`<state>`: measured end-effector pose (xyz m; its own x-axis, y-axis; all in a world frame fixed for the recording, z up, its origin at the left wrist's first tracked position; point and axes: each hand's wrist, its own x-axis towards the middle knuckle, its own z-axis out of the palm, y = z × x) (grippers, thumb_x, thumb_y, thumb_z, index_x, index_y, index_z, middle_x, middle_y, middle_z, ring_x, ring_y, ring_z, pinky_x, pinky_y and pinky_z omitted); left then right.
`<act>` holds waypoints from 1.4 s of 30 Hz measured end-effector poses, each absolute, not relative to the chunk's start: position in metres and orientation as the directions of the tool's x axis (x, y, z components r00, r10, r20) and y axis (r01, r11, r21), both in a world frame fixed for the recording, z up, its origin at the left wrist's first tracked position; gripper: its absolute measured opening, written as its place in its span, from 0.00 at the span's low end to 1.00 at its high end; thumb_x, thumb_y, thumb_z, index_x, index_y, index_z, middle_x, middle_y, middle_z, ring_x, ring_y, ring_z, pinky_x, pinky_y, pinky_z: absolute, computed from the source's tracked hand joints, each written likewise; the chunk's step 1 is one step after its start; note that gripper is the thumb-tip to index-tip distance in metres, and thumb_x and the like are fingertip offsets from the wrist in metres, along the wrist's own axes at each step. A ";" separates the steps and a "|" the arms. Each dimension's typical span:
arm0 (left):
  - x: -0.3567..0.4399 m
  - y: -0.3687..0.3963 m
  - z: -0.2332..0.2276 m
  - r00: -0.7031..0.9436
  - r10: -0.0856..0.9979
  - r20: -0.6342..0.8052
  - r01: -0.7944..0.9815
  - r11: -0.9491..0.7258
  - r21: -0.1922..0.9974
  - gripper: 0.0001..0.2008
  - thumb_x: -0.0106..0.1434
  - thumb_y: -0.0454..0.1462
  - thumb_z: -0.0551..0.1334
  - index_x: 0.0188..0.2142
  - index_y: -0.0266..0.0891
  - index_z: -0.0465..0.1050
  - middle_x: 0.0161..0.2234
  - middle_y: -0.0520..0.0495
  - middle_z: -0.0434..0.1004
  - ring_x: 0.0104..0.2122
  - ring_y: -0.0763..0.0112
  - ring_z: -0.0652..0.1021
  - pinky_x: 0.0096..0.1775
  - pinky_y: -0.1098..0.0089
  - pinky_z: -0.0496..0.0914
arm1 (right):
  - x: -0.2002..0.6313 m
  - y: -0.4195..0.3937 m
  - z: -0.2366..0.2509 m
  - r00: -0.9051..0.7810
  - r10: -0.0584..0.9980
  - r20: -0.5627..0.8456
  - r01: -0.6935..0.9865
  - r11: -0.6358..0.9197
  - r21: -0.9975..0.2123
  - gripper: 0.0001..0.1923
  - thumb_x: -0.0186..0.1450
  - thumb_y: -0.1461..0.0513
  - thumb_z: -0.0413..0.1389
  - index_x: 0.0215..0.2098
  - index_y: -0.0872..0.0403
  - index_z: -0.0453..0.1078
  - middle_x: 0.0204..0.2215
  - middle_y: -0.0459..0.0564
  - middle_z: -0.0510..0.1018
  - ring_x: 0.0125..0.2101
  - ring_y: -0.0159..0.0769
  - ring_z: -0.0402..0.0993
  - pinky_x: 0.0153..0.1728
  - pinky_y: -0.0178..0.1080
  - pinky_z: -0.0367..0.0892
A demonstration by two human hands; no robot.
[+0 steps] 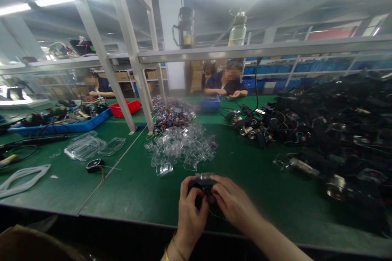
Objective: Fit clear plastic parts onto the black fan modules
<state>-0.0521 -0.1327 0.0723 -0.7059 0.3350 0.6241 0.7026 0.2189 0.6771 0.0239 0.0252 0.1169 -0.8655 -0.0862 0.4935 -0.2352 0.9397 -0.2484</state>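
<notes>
Both hands, left (190, 208) and right (233, 202), pinch a small black part (203, 185) together above the table's (137, 187) near edge. A blue tray (65, 126) holds tools; a red bin (126, 108) sits beside it, contents unclear.

Green desk (251, 195) with a heap of clear caps (180, 147) at centre, wired parts (173, 114) behind it, and black assemblies (330, 130) piled at right. Left: clear trays (88, 146), blue tray (61, 126), red bin (125, 108), white loop (21, 177). Two people (228, 81) sit beyond.
</notes>
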 end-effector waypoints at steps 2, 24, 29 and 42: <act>-0.050 -0.133 0.071 -0.700 0.304 0.647 0.714 0.254 0.653 0.06 0.63 0.33 0.57 0.31 0.40 0.72 0.51 0.40 0.67 0.50 0.59 0.74 0.50 0.57 0.74 | 0.023 0.027 0.112 -0.859 -0.088 0.504 -0.247 0.934 -0.258 0.10 0.70 0.70 0.46 0.41 0.52 0.67 0.53 0.57 0.76 0.52 0.46 0.74 0.52 0.50 0.74; -0.038 -0.142 0.069 -0.636 0.323 0.701 0.768 0.172 0.617 0.11 0.69 0.32 0.56 0.51 0.42 0.68 0.52 0.40 0.67 0.53 0.62 0.73 0.51 0.59 0.74 | 0.054 -0.009 0.066 -0.743 0.366 0.561 0.205 0.921 -0.330 0.13 0.71 0.50 0.52 0.42 0.50 0.63 0.34 0.52 0.75 0.34 0.49 0.75 0.34 0.49 0.69; -0.040 -0.139 0.068 -0.629 0.311 0.712 0.775 0.178 0.607 0.17 0.71 0.33 0.54 0.59 0.41 0.61 0.53 0.38 0.69 0.54 0.61 0.72 0.52 0.58 0.74 | 0.052 -0.020 0.064 -0.718 0.382 0.581 0.269 0.923 -0.275 0.10 0.67 0.54 0.55 0.41 0.50 0.64 0.36 0.54 0.73 0.37 0.51 0.71 0.38 0.53 0.67; -0.046 -0.142 0.086 -0.475 0.481 0.737 0.870 0.383 0.311 0.24 0.69 0.32 0.57 0.63 0.51 0.64 0.66 0.40 0.55 0.63 0.53 0.65 0.57 0.52 0.69 | 0.053 -0.018 0.075 -0.821 0.327 0.467 0.272 0.945 -0.184 0.09 0.68 0.66 0.50 0.32 0.51 0.69 0.40 0.58 0.73 0.40 0.54 0.68 0.35 0.56 0.67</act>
<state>-0.0459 -0.1424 0.0864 -0.4751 0.4808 0.7370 0.8699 0.3827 0.3112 0.0532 -0.0175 0.0750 -0.8212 0.3274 0.4673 0.2717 0.9446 -0.1844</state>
